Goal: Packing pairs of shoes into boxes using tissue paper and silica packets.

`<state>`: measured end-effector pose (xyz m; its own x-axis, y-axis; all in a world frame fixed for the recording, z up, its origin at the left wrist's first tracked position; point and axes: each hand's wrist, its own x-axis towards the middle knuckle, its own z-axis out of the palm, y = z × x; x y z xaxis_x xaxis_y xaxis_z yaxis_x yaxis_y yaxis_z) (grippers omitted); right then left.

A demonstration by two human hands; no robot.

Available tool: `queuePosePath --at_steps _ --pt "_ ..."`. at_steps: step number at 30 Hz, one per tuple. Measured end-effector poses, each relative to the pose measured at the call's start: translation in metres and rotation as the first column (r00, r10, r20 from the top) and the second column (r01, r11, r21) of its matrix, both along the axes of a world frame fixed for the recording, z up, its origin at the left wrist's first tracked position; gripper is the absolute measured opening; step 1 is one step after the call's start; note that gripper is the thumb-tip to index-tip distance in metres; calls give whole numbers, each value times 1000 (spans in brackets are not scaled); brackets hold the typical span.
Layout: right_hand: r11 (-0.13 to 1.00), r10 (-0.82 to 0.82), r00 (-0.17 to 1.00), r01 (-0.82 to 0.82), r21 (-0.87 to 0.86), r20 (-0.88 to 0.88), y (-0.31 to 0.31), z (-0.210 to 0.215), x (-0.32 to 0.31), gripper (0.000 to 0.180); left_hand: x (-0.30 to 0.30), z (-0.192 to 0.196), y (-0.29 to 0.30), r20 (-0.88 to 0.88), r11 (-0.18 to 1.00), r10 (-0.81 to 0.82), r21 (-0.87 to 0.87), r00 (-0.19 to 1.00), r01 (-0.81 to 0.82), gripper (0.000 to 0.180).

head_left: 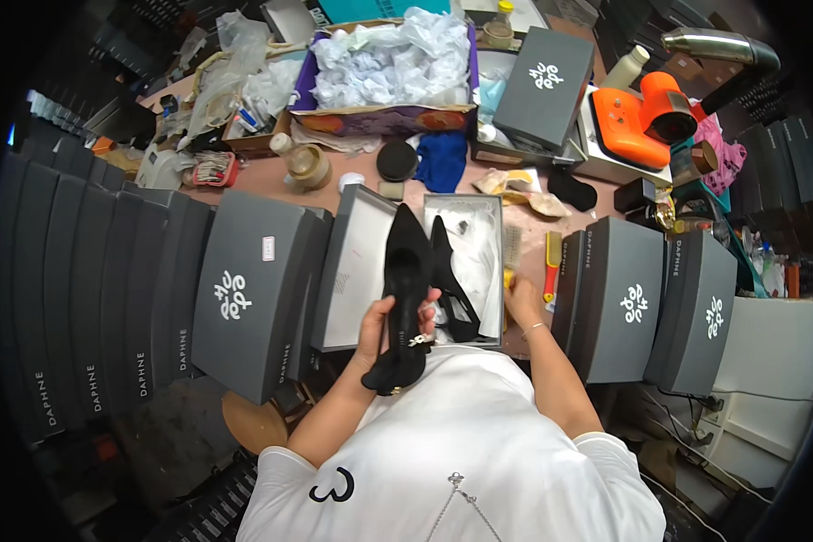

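My left hand (378,330) is wrapped round a black pointed-toe shoe (405,257), held over the open shoebox with its toe pointing away from me. A small shiny ornament shows near its heel end. The matching black shoe (452,285) lies in the open grey shoebox (495,316) on white tissue paper (474,244). To the right of that box, my right hand (524,305) has its fingers curled on the yellow handle of a brush (512,244) lying on the table. Part of that handle is hidden by the fingers.
Closed grey shoeboxes (244,289) line the left side, and more boxes (619,298) stand at the right. A red-and-yellow brush (552,266) lies beside them. Behind are a purple box (379,119) of crumpled paper, a glass jar (309,167), a blue cloth (443,161) and an orange device (628,126).
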<state>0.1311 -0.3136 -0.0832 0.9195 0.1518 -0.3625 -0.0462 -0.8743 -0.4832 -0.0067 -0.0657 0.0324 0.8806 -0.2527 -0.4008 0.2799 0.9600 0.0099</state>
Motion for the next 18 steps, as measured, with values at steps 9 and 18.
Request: queuePosePath --at_steps 9,18 --pt "828 -124 992 105 550 -3 -23 89 14 43 27 17 2 -90 747 -24 660 996 77 14" --pt "722 690 512 -533 -441 511 22 227 85 45 16 42 -9 210 500 -44 851 977 -161 32"
